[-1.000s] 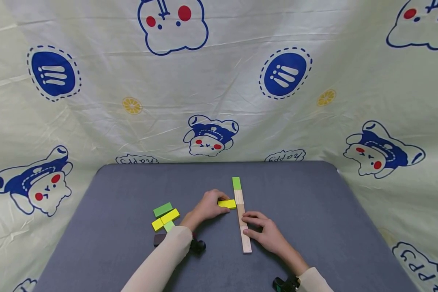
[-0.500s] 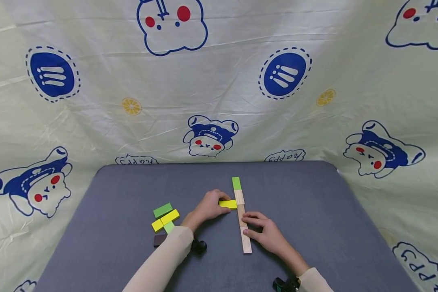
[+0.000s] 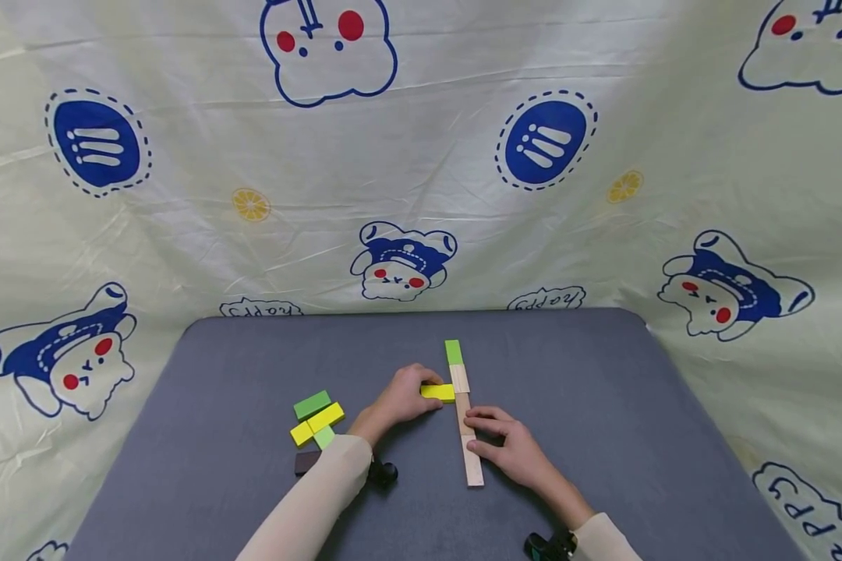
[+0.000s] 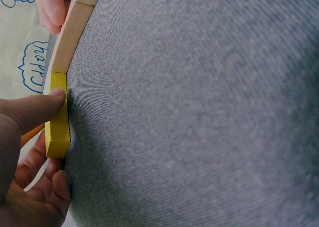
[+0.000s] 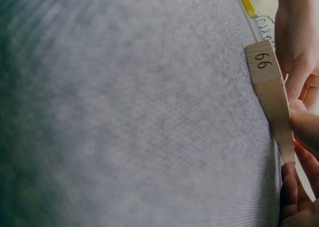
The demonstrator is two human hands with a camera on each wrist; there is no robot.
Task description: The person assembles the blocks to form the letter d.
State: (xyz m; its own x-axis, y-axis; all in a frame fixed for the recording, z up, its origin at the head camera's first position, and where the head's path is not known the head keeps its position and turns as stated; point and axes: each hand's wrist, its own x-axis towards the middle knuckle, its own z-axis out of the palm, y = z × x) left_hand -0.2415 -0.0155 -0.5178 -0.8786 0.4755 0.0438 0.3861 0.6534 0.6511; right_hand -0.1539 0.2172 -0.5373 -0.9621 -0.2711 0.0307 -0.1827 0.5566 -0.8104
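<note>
Plain wooden blocks [image 3: 468, 413] lie end to end in a narrow row, with a green block [image 3: 454, 352] at its far end. My left hand [image 3: 401, 396] pinches a yellow block [image 3: 438, 393] whose end meets the row's left side, roughly at right angles. In the left wrist view, the left thumb [image 4: 56, 98] presses on the yellow block's top. My right hand [image 3: 515, 448] rests its thumb and a fingertip on the row from the right. One plain wooden block [image 5: 271, 100] carries the number 66 in the right wrist view.
Left of my left forearm lies a cluster of blocks: a green block [image 3: 312, 404], yellow blocks [image 3: 319, 423], a light green one [image 3: 324, 436] and a dark block [image 3: 306, 464], partly behind the sleeve. A printed curtain [image 3: 421, 156] hangs behind the grey table [image 3: 575, 366].
The yellow block and my left hand have shifted very slightly right against the row over the last second. The right hand has stayed in place.
</note>
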